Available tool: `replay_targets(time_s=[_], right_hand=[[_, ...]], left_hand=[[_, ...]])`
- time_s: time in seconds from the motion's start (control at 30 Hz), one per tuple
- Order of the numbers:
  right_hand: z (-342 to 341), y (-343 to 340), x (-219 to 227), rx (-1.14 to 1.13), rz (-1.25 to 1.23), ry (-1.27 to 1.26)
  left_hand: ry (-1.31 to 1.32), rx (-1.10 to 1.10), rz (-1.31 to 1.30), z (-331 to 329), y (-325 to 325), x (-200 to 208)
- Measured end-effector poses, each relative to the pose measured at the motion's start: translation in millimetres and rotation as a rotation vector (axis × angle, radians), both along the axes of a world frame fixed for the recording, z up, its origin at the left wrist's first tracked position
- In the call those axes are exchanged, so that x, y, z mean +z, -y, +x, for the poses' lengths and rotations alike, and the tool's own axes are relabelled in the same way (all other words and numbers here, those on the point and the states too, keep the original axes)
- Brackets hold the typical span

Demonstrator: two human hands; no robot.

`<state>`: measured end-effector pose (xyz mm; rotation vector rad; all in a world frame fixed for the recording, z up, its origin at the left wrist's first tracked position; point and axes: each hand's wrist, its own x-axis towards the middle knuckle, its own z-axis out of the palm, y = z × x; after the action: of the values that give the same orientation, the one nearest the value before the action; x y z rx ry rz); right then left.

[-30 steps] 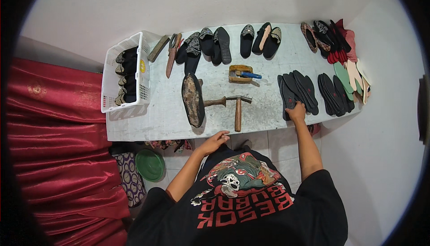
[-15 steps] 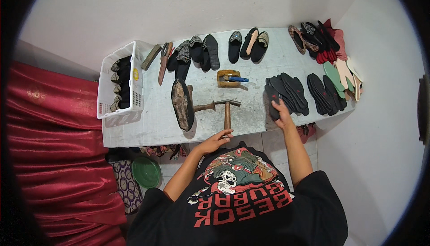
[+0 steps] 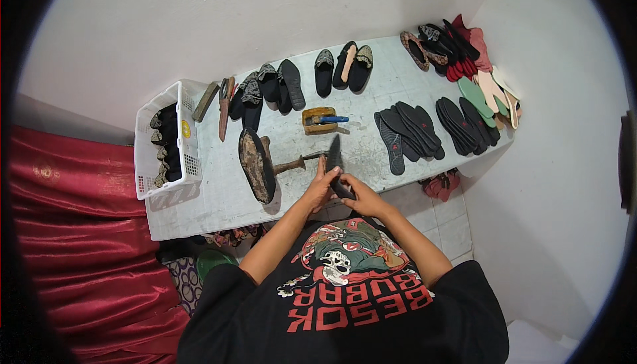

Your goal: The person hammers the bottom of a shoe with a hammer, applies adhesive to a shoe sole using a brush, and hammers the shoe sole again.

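Both my hands grip a black shoe sole [image 3: 335, 155], tilted on edge above the table's front edge. My left hand [image 3: 320, 188] closes on its left side with the fingers pointing up. My right hand [image 3: 359, 197] pinches its lower end. Behind the hands lies a hammer [image 3: 314, 156], only part of its metal head showing; its handle is hidden. To the left, a black shoe [image 3: 256, 166] lies with its rough brown underside up, beside a wooden-handled tool [image 3: 289, 166]. Several more black soles [image 3: 406, 132] are fanned out to the right.
A second group of black soles [image 3: 458, 125] lies farther right, near coloured insoles [image 3: 476, 101]. Along the back stand black shoes [image 3: 324, 72]. A yellow box [image 3: 319, 120] holds a blue-handled tool. At the left are scissors [image 3: 225, 102] and a white basket [image 3: 141, 165] of shoes.
My right hand has brought one sole from the right-hand pile to the middle. My left hand has moved up from the hammer handle and now holds the sole too. The view has shifted.
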<state>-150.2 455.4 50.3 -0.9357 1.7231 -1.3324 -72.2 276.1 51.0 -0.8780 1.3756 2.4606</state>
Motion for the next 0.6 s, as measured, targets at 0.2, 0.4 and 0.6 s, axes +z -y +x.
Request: replay_targets(time_s=[0.2,0.4,0.6], right_hand=[[9.5,4.7,24.0,0.169,-0.031,-0.023],[-7.9,11.4,11.4,-0.049,0.137,0.145],[-16.6,43.3,-7.2,-0.186,-0.022,0.313]], left_hand=[[-0.033,0.204,0.358,15.8,16.9,-35.1],[-0.001,0.135,0.292,39.7,19.9,-19.1],[-0.129,0.11,0.35,63.0,21.0,0.4]])
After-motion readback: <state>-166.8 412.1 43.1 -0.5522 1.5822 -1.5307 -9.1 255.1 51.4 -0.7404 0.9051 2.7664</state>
